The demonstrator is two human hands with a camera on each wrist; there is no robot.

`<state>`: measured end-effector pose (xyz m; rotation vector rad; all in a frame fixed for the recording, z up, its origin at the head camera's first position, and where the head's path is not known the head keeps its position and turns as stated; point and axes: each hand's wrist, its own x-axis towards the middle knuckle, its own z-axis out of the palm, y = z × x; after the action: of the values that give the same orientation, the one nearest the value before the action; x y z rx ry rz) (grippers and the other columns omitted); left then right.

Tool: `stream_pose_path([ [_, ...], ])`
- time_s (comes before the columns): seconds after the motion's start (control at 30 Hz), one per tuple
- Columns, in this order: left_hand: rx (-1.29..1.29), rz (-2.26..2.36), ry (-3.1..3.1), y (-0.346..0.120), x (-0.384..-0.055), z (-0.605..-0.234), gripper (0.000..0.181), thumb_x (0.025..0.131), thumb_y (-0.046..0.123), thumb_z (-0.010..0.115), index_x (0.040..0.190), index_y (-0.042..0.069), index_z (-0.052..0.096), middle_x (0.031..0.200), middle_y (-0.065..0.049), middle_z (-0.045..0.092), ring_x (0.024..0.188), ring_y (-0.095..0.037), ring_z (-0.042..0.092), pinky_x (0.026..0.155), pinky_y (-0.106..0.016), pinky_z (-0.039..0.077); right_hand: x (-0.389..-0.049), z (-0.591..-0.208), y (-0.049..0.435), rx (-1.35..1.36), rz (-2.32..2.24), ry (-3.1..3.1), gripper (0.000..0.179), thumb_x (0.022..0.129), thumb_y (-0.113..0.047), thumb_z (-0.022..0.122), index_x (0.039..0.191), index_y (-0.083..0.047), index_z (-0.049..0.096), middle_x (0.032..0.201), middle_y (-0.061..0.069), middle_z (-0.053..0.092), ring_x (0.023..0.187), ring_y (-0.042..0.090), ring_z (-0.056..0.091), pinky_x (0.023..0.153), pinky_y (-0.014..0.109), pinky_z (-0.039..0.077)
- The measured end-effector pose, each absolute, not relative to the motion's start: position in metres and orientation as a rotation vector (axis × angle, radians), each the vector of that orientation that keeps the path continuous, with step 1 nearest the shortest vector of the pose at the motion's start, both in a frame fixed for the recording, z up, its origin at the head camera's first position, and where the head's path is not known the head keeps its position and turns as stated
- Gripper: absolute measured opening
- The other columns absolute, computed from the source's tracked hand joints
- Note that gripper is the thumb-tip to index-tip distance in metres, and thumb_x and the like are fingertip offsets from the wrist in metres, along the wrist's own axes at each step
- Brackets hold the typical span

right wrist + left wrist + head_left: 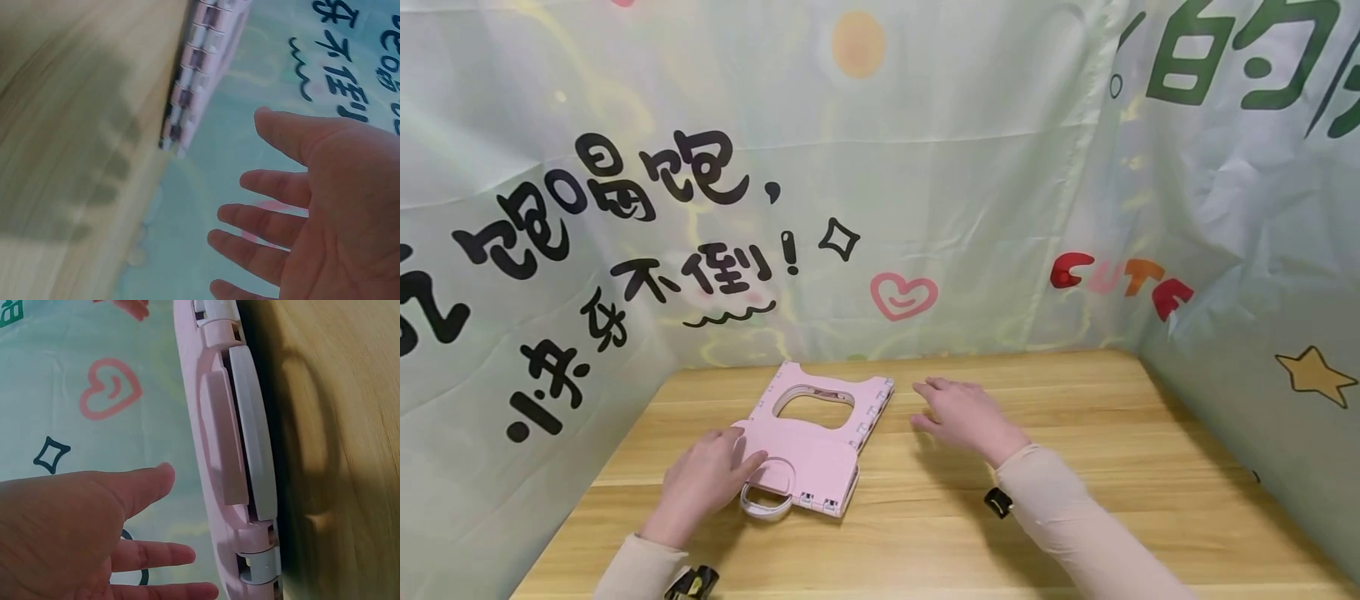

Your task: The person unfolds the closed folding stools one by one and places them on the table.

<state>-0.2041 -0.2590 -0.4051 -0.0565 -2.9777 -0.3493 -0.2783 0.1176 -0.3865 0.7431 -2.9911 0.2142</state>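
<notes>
A pink folding stool (820,457) lies folded flat on the table, with a large oval opening in its far part and a pale loop handle (767,508) at its near edge. My left hand (703,475) is at the stool's near left side, its fingers extended. In the left wrist view the thumb and fingers (147,487) appear straight, with the stool's hinged edge (250,437) just beyond them; whether they touch it I cannot tell. To the right of the stool hovers my right hand (966,415), fingers spread and holding nothing. The right wrist view shows the stool's hinged side (197,75) apart from that hand.
The wooden table (1075,417) extends to the right of the stool and in front of it. A pale printed cloth (985,208) hangs along the back and both sides. A dark wrist device (997,502) sits at my right sleeve, another (694,582) at my left.
</notes>
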Motion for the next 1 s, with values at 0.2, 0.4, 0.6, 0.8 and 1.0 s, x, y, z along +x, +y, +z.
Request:
stream_pose_path([
  [0.2,-0.040,-0.351,-2.990,-0.261,-0.208,-0.409,0.060,0.100,0.048,0.072,0.134,-0.001,0.065,0.126,-0.028,0.069,0.111,-0.047,0.069,0.087,-0.067,0.059,-0.293,-0.398,0.093,0.808,0.199,-2.976,0.057,0.108,-0.039,0.065,0.155,-0.008,0.056,0.156,0.022,0.058,0.142,0.042,0.059,0.116,0.063,0.051],
  [0.4,0.007,-0.359,-3.008,-0.261,-0.211,-0.411,0.040,0.097,0.047,0.075,0.095,0.010,0.062,0.099,-0.016,0.063,0.085,-0.031,0.062,0.065,-0.051,0.056,-0.302,-0.404,0.071,0.843,0.163,-2.980,0.053,0.107,-0.027,0.065,0.157,-0.011,0.055,0.160,0.019,0.055,0.146,0.039,0.056,0.116,0.064,0.051],
  [0.6,0.029,-0.319,-3.009,-0.261,-0.213,-0.414,0.053,0.097,0.051,0.074,0.113,0.001,0.068,0.111,-0.023,0.066,0.094,-0.039,0.067,0.072,-0.060,0.060,-0.309,-0.411,0.049,0.863,0.096,-2.995,0.049,0.107,-0.016,0.058,0.156,-0.016,0.056,0.162,0.016,0.054,0.150,0.036,0.053,0.118,0.062,0.049],
  [0.8,0.030,-0.292,-3.015,-0.262,-0.215,-0.417,0.067,0.098,0.052,0.073,0.128,-0.007,0.066,0.117,-0.028,0.066,0.101,-0.044,0.068,0.081,-0.065,0.061,-0.311,-0.418,0.034,0.874,0.046,-3.025,0.051,0.106,-0.012,0.058,0.156,-0.016,0.055,0.164,0.014,0.052,0.152,0.034,0.051,0.120,0.062,0.048],
  [1.0,0.018,-0.279,-3.009,-0.262,-0.216,-0.418,0.066,0.097,0.051,0.075,0.126,-0.007,0.067,0.115,-0.028,0.066,0.100,-0.045,0.068,0.080,-0.065,0.061,-0.311,-0.419,0.027,0.880,-0.006,-3.065,0.058,0.106,-0.014,0.060,0.162,-0.015,0.047,0.168,0.013,0.046,0.155,0.032,0.047,0.122,0.058,0.047],
])
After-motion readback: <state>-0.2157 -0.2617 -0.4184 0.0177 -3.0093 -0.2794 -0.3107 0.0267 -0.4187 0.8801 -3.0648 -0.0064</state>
